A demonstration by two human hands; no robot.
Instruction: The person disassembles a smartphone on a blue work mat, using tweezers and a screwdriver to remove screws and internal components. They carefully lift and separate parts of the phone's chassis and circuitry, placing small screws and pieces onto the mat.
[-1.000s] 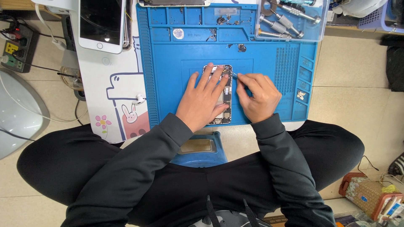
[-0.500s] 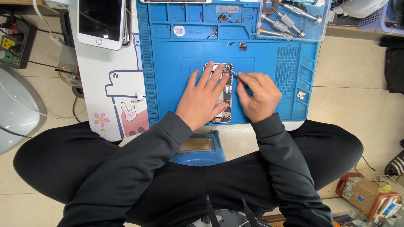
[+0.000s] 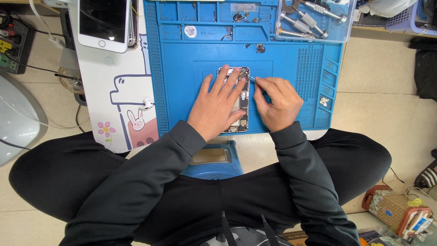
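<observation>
An opened phone body (image 3: pixel 244 101) lies face up in the middle of a blue repair mat (image 3: pixel 182 86), its inner parts showing. My left hand (image 3: pixel 218 107) lies flat across it with fingers spread, pressing it down. My right hand (image 3: pixel 278 101) sits just right of the phone and pinches a thin metal tool (image 3: pixel 251 78) whose tip touches the phone's upper right corner. Most of the phone's left side is hidden under my left hand.
A white phone (image 3: pixel 103 23) lies screen up at the far left of the table. A clear tray of screwdrivers (image 3: pixel 314 20) stands at the mat's far right corner. Small screws and parts (image 3: pixel 241 17) lie in the mat's top compartments. A white earbud (image 3: pixel 146 104) rests on the cartoon desk pad.
The view has drifted slightly. Both hands stay on the phone, with the tool tip still at its upper right corner.
</observation>
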